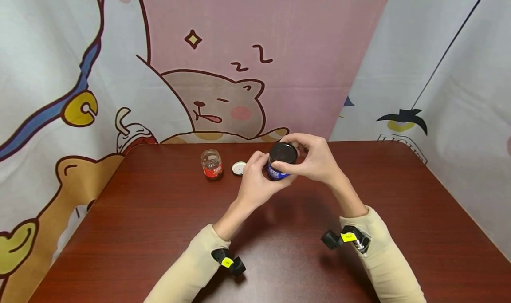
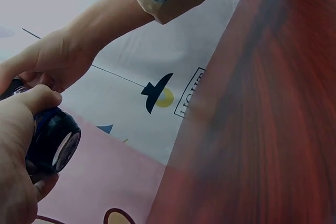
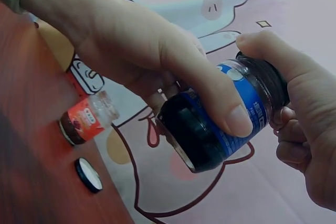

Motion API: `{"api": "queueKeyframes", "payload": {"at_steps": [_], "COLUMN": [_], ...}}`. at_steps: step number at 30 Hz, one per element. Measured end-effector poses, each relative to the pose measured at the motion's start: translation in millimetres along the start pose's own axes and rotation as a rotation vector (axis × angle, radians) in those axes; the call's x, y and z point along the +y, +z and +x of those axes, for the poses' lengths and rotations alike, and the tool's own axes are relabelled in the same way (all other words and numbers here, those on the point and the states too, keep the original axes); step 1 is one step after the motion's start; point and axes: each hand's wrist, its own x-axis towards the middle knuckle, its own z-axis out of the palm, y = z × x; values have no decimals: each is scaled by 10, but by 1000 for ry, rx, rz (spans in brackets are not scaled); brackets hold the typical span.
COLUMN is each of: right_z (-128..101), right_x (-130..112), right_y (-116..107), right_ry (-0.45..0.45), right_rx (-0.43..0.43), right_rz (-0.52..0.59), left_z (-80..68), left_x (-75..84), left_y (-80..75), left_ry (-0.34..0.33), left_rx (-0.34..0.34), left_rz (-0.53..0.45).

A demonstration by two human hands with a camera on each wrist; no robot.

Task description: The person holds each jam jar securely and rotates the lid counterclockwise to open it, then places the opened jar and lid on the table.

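Observation:
A dark glass jar with a blue label point(image 3: 242, 90) is held above the table, tilted, its black lid point(image 1: 283, 152) on top. My left hand point(image 1: 257, 179) grips the jar's body, thumb across the label in the right wrist view. At the lid, my right hand point(image 1: 315, 159) holds on with thumb on one side and fingers curled on the other. To the left an open glass jar with a red label point(image 1: 212, 164) stands upright on the table, dark stuff low inside. Beside it lies a loose lid point(image 1: 238, 168), its white inner side up.
The brown wooden table point(image 1: 159, 232) reaches back to a printed cloth curtain point(image 1: 311, 63) with cartoon animals, which also hangs at both sides. Small black cameras are strapped to both wrists over cream sleeves point(image 1: 199, 258).

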Motion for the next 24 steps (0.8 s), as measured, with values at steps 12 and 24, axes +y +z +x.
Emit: {"api": "queueKeyframes", "payload": {"at_steps": [12,24], "right_z": [-13,-23], "right_x": [-22,-40], "right_y": [203,257], "right_ry": [-57,-84], "right_rx": [-36,-35], "right_rz": [29,-14], "left_z": [-129,-129], "left_x": [-139,-178], "left_y": [-181,-245], "left_ry": [29,22], "left_rx": [10,63], "left_rz": [56,1]}}
